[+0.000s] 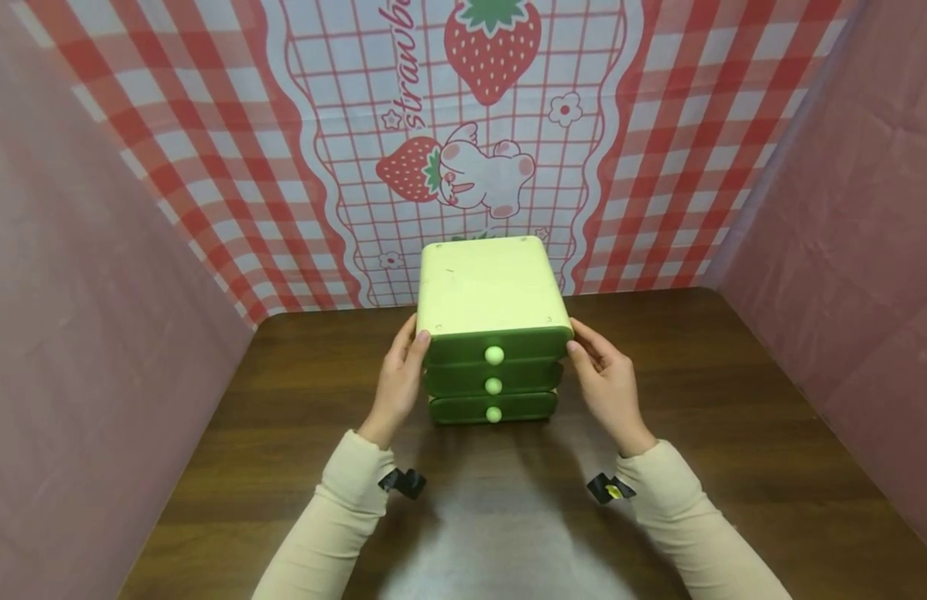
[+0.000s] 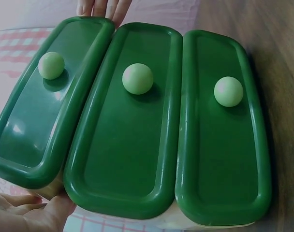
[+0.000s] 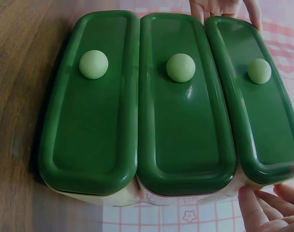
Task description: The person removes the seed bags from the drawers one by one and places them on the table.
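A small three-tier drawer unit (image 1: 489, 287) stands on the table, pale yellow-green on top, with dark green drawer fronts and round light green knobs. My left hand (image 1: 399, 375) grips the upper left side near the front corner, its thumb by the edge of the top drawer (image 1: 459, 347). On the opposite side, my right hand (image 1: 609, 387) holds the matching upper right corner with thumb and fingers. In the left wrist view, the top tier slants away from the middle drawer (image 2: 127, 145), with a gap at the side. The bottom drawer (image 3: 89, 130) rests nearest the tabletop. All drawer fronts look closed.
The dark brown wooden table (image 1: 306, 467) extends around the unit. Behind it hangs a red-and-white checked cloth (image 1: 283, 192) with strawberry prints. Pink cloth panels (image 1: 824, 217) flank both sides. Small black devices (image 1: 403, 482) sit at both wrists.
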`<control>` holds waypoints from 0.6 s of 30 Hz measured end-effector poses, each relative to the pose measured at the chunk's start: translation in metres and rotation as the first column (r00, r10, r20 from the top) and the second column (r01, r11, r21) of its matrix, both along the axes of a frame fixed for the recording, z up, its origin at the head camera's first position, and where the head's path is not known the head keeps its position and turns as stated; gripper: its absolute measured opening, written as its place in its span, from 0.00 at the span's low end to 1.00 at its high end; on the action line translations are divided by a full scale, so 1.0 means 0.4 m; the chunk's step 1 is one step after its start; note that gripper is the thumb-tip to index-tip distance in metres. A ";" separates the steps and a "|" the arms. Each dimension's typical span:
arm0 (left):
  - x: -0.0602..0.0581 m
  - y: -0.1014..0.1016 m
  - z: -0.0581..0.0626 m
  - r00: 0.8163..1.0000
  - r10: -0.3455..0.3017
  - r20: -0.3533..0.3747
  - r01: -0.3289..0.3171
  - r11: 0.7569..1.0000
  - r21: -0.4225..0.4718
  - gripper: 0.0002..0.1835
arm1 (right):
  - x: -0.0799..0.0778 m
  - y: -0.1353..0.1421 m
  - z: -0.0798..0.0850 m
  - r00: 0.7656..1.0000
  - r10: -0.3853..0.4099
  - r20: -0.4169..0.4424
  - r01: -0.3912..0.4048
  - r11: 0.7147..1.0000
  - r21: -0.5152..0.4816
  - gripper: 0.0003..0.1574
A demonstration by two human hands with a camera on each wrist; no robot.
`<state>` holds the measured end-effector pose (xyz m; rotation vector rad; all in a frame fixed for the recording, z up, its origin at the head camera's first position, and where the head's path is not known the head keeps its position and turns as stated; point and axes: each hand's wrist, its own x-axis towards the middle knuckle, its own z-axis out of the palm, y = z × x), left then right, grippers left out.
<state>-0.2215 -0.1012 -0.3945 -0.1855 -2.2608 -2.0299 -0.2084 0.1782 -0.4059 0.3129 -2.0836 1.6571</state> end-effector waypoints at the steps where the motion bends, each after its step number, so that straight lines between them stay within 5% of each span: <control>1: -0.001 0.000 0.001 1.000 0.001 0.001 -0.001 1.000 0.001 0.31 | 0.000 0.001 0.000 1.000 0.000 0.002 0.000 1.000 -0.001 0.23; 18: -0.008 0.000 0.011 0.999 0.030 0.017 -0.030 0.999 0.025 0.31 | 0.028 0.017 0.063 1.000 0.004 -0.018 -0.006 0.997 -0.079 0.17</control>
